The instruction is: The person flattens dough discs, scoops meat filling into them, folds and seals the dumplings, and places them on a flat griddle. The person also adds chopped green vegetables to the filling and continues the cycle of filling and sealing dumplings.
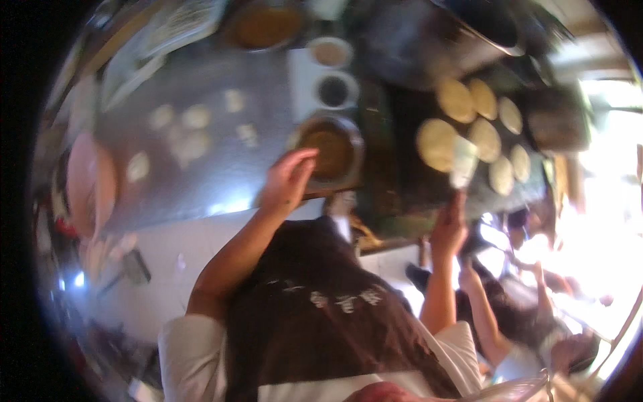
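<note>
My right hand (pixel 450 228) grips a spatula or scraper with a pale, wide blade (pixel 464 158), which reaches over the edge of a round flatbread (pixel 436 144). Several more flatbreads (pixel 485 139) lie around it on a dark griddle (pixel 402 166). My left hand (pixel 291 176) is at the near left rim of a metal bowl (pixel 354 151) of brown sauce or filling; blur hides whether its fingers touch or hold anything. Small pale dough pieces (pixel 196 116) are scattered on the grey worktop (pixel 201 75) to the left.
Two small bowls, one with dark contents (pixel 334 91), stand behind the metal bowl. A larger bowl of orange-brown food (pixel 269 26) is farther back. A pink basin (pixel 89 186) stands at the left end. Other people (pixel 502 311) are at the lower right. A large dark pan (pixel 485 22) sits at the back right.
</note>
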A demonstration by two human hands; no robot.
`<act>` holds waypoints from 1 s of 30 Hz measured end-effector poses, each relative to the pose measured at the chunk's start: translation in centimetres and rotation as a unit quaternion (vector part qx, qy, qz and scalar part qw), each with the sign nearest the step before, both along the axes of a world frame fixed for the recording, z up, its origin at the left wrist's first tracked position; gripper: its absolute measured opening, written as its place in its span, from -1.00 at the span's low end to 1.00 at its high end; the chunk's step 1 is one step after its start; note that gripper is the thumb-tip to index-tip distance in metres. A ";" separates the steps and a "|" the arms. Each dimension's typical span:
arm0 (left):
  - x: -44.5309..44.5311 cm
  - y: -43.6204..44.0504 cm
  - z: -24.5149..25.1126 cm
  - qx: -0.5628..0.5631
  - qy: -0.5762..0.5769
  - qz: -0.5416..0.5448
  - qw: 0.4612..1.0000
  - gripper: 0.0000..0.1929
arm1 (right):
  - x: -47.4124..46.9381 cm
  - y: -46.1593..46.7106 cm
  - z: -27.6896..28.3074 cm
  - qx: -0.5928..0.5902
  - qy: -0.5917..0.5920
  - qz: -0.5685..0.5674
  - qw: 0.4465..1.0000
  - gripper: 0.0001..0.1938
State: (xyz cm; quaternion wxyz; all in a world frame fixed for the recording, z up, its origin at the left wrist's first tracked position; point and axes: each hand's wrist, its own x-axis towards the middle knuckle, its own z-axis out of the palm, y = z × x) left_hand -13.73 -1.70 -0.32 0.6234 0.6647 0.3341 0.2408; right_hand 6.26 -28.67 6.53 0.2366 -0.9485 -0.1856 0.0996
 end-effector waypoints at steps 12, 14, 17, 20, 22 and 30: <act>-14.4 30.7 -6.9 0.386 0.120 0.074 0.911 -0.63 | -20.3 31.9 -5.0 -0.128 0.048 0.338 0.931 -0.51; -14.4 32.4 -11.6 0.468 0.098 0.026 0.878 -0.66 | -21.6 39.1 -7.7 -0.130 -0.009 0.433 0.892 -0.49; -15.9 33.1 -4.9 0.150 0.084 0.027 0.985 -0.59 | -23.2 41.9 -4.8 -0.050 -0.034 0.419 0.906 -0.49; -21.8 34.4 -4.0 0.004 0.076 0.087 0.993 -0.44 | -24.3 40.1 -3.5 0.129 -0.084 0.377 0.913 -0.47; -25.7 31.7 -5.3 -0.041 0.189 0.005 0.981 -0.42 | -23.9 39.4 -2.2 0.058 -0.042 0.301 0.951 -0.46; -29.5 21.0 -5.6 0.367 0.292 -0.026 0.883 -0.35 | -27.4 38.2 -7.5 0.178 -0.153 0.341 0.910 -0.42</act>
